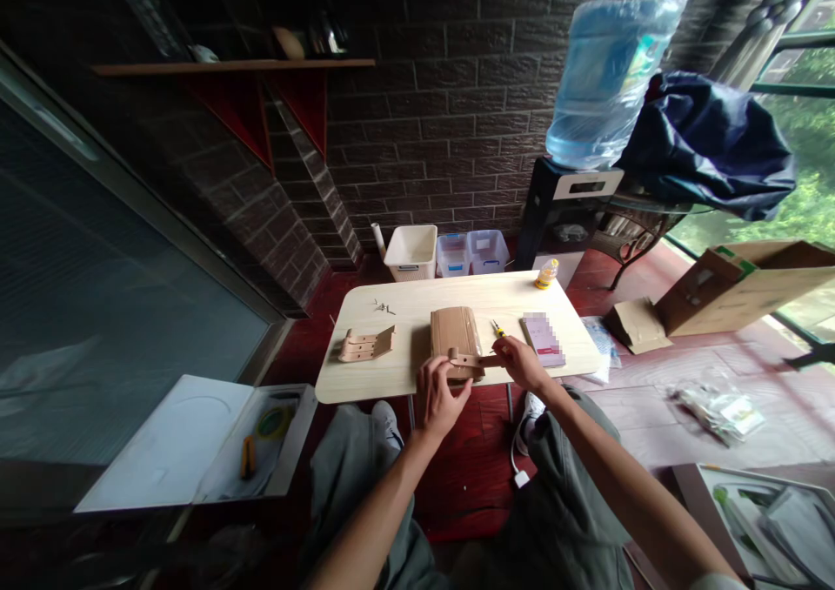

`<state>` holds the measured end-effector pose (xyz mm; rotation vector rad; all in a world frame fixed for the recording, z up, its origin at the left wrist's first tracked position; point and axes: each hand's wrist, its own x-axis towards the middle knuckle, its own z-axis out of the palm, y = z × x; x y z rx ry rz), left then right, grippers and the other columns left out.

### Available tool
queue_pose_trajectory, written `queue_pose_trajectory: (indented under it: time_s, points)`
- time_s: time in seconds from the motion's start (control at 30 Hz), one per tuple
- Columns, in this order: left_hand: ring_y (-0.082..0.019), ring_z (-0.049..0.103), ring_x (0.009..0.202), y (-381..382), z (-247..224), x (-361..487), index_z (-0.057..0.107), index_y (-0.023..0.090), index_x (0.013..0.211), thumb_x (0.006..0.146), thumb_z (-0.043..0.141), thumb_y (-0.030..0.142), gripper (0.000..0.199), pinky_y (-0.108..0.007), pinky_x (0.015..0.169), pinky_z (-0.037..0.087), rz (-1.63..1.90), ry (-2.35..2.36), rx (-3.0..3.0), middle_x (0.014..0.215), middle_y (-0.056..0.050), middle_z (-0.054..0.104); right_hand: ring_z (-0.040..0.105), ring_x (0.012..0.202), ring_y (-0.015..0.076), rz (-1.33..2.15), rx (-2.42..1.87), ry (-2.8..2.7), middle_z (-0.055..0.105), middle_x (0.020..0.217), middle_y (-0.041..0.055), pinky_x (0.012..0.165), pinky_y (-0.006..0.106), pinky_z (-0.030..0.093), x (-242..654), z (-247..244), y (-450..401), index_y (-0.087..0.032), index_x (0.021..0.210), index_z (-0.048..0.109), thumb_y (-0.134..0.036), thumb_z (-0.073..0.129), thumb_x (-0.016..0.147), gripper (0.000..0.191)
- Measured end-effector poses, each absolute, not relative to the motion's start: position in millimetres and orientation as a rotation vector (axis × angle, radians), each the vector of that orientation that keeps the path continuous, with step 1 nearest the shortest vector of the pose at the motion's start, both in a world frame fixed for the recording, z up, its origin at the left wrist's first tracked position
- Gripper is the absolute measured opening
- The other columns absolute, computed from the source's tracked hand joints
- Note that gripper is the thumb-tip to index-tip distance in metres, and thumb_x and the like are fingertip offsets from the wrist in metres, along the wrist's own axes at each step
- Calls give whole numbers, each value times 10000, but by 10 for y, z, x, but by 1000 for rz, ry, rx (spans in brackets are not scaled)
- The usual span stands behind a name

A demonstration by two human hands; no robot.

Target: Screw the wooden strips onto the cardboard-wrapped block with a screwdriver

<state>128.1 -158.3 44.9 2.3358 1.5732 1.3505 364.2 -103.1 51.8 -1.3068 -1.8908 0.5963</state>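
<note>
A small tan wooden piece with dark holes [466, 359] lies across the near end of a brown cardboard package [453, 325] on the table. My left hand [442, 397] grips its left end, with thumb and fingers bent around it. At the other end, the fingers of my right hand [522, 364] are closed on the slim right part of the same piece. Just beyond the right hand is a screwdriver with a yellow and black handle [498, 329]. Farther left, an assembly of similar wooden pieces [367, 345] rests near several loose screws [384, 308].
The pale folding table [404, 291] also bears a printed booklet [540, 333] and a yellow-capped bottle [546, 275]. Plastic bins [412, 246] stand behind it, beside a water dispenser [561, 216]. An open white box [287, 459] is at left; cardboard boxes [724, 298] are at right.
</note>
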Motion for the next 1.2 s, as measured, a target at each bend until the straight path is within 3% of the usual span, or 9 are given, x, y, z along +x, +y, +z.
queue_pose_trajectory:
  time_s: [0.07,0.13,0.27,0.53,0.73,0.8,0.97,1.1,1.2]
  points:
    - [-342,448,1357,-1445,417,1176,427,173,1343,775,771,382,697,-551,1097,433,1334,1555,2278,1406,-187,484,587,694,157,606,-1306,-1870,663,869,47,650,268,451,3705,499,-1004,-197,919,633,-293,514,926,153]
    - [-347,400,1402,-1297,353,1083,394,200,1394,728,813,403,813,-561,1118,416,1178,1457,2330,1454,-166,462,573,666,149,639,-1299,-1848,660,858,41,623,260,443,3747,472,-974,-198,927,632,-315,517,931,164]
    - [-322,383,1427,-1011,199,986,427,242,1393,771,781,330,722,-544,1139,409,1016,1406,2372,1469,-121,479,575,675,148,698,-1276,-1814,664,874,39,626,258,451,3760,418,-858,-203,963,637,-321,538,923,159]
    - [-321,312,1469,-196,113,1015,401,221,1421,830,728,323,683,-540,1175,361,993,1385,2346,1517,-136,431,601,733,155,813,-1234,-1817,682,917,56,652,264,472,3711,475,-217,-188,993,636,-294,526,922,168]
    - [-339,341,1448,235,180,969,416,250,1429,731,819,425,825,-549,1164,365,967,1276,2282,1502,-134,449,606,750,147,933,-1220,-1840,688,910,49,656,262,465,3711,508,226,-182,1009,633,-326,510,960,196]
    - [-308,397,1418,303,175,951,441,246,1410,793,771,405,717,-526,1161,376,946,1227,2242,1467,-126,490,587,718,137,931,-1245,-1857,688,896,44,630,257,452,3702,515,277,-181,1010,641,-321,518,957,194]
    - [-264,434,1386,363,71,955,613,241,1137,884,676,309,270,-506,1134,416,981,1128,2246,1322,-73,627,558,658,119,979,-1284,-1838,670,854,38,587,243,439,3696,511,244,-167,1023,642,-282,535,936,180]
    - [-258,424,1385,349,21,971,617,238,1102,898,656,284,213,-508,1144,400,976,1136,2264,1334,-60,625,564,647,118,1006,-1335,-1851,669,837,29,581,239,447,3723,523,262,-169,1010,651,-261,538,927,167]
    - [-257,433,1373,352,16,977,615,238,1106,903,649,281,210,-504,1137,407,965,1144,2263,1329,-58,628,621,804,158,894,-1352,-1898,693,907,45,680,261,486,3748,648,378,-180,992,675,-250,573,904,152]
